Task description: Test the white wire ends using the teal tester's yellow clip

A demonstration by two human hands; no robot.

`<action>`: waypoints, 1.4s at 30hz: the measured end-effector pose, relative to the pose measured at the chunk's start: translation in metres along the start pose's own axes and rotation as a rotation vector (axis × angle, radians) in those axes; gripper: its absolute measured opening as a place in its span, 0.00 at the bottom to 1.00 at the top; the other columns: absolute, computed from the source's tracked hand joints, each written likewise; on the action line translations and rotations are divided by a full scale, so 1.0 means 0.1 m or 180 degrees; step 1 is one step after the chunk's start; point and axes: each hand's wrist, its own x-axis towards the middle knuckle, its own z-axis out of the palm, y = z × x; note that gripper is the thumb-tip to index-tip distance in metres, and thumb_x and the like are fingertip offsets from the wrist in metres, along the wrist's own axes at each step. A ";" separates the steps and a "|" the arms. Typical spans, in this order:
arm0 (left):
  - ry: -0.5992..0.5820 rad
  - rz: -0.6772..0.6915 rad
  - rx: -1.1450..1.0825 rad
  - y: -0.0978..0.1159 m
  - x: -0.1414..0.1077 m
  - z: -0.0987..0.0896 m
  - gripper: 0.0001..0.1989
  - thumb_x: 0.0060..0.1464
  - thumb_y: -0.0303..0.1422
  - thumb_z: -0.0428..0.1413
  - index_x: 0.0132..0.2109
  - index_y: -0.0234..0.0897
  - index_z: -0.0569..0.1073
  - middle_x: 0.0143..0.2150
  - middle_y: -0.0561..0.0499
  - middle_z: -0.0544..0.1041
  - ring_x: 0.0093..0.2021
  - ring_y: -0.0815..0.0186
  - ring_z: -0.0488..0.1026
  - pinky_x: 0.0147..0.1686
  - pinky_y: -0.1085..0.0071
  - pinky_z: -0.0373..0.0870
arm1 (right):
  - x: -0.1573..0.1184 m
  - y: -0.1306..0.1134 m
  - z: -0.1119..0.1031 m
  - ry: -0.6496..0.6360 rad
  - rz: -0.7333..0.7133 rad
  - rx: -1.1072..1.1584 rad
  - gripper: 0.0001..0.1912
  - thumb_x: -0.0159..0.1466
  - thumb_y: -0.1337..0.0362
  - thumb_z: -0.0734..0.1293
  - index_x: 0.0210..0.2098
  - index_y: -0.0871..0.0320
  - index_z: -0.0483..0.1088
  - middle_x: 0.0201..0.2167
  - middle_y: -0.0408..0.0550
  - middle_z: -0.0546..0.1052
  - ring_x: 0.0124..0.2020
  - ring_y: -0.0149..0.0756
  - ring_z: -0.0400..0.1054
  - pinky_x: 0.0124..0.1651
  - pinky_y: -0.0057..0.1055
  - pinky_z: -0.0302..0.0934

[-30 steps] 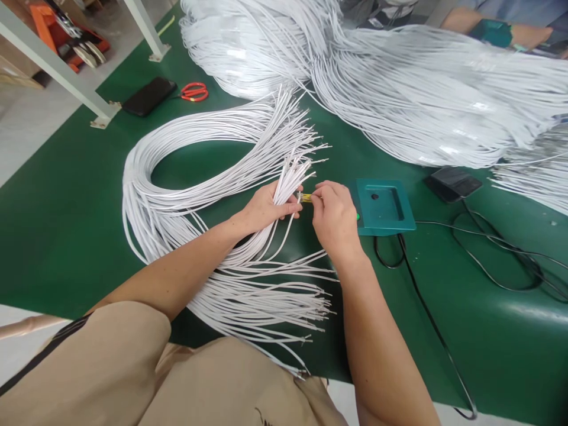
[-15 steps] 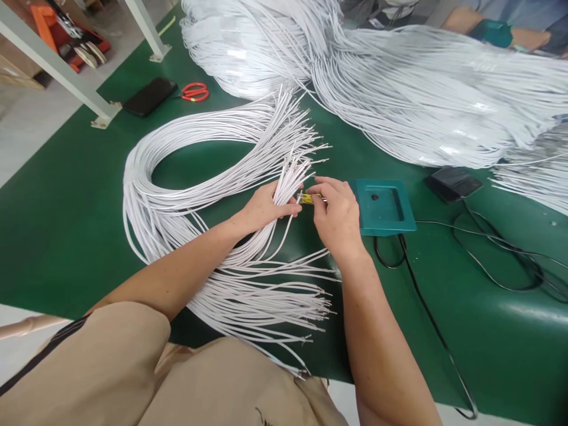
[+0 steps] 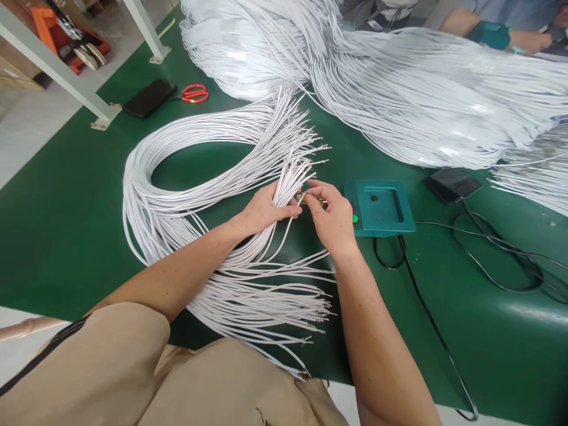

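My left hand (image 3: 266, 207) is closed round a bunch of white wires (image 3: 288, 186), whose cut ends fan out up and to the right above the thumb. My right hand (image 3: 331, 213) is closed in a pinch at the tip of one white wire beside the left thumb. A small yellow part (image 3: 317, 202) shows among the right fingers, mostly hidden by them. Just right of that hand sits a teal box-shaped device (image 3: 386, 207) with a shallow recess and a green button (image 3: 355, 219). A looped bundle of white wires (image 3: 177, 127) lies to the left.
Large heaps of white wire (image 3: 421, 94) cover the far side of the green table (image 3: 57, 236). Red-handled scissors (image 3: 194, 93) and a black phone-like object (image 3: 149, 97) lie far left. Black cables (image 3: 432, 331) run at right, near a dark box (image 3: 451, 184). A co-worker's arm (image 3: 492, 35) is at the back.
My right hand has shifted slightly left toward the left thumb, covering more of the yellow part. The device's green button now shows. My left hand stays in place.
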 end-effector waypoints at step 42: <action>0.0057 -0.0357 -0.0032 -0.11 0.08 -0.01 0.23 0.47 0.32 0.63 0.50 0.33 0.70 0.30 0.50 0.78 0.30 0.66 0.79 0.28 0.74 0.73 | 0.10 0.22 -0.16 -0.0120 -0.0981 -0.2104 0.12 0.59 0.74 0.58 0.27 0.55 0.69 0.23 0.48 0.69 0.38 0.44 0.65 0.64 0.60 0.47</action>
